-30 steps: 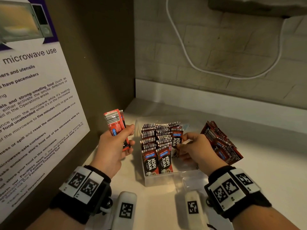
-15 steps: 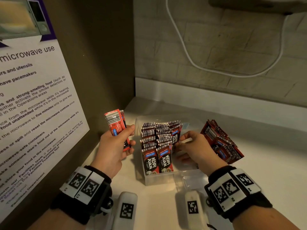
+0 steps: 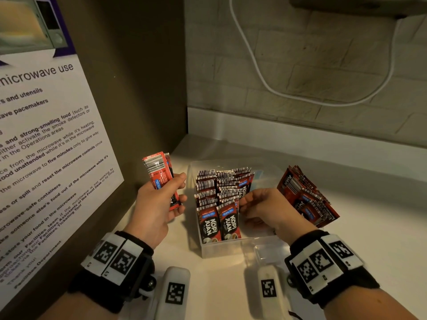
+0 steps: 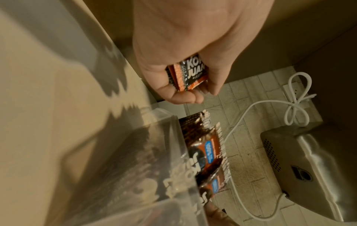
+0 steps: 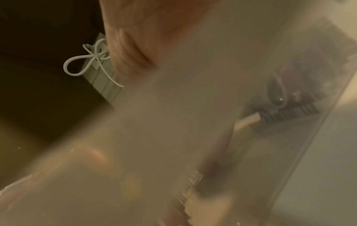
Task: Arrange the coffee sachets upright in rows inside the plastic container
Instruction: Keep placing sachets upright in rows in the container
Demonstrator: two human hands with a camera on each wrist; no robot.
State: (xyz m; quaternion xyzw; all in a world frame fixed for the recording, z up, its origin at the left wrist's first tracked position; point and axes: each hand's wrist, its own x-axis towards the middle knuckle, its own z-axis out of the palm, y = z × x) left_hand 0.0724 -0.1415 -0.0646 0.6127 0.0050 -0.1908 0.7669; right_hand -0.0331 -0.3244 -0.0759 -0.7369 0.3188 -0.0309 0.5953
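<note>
Behind blurred container wall (image 5: 289, 107), right hand's (image 3: 265, 209) grip unclear; overhead, left hand (image 3: 154, 204) clutching sachets (image 3: 161, 176).

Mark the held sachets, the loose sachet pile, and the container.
held sachets (image 3: 159, 175), head view, red upper half above the thumb
loose sachet pile (image 3: 307, 197), head view, middle
container (image 3: 221, 249), head view, near wall

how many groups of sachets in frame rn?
3: rows upright in the container; a few held in the left hand; a pile right of the container. Individual counts hidden.
</note>
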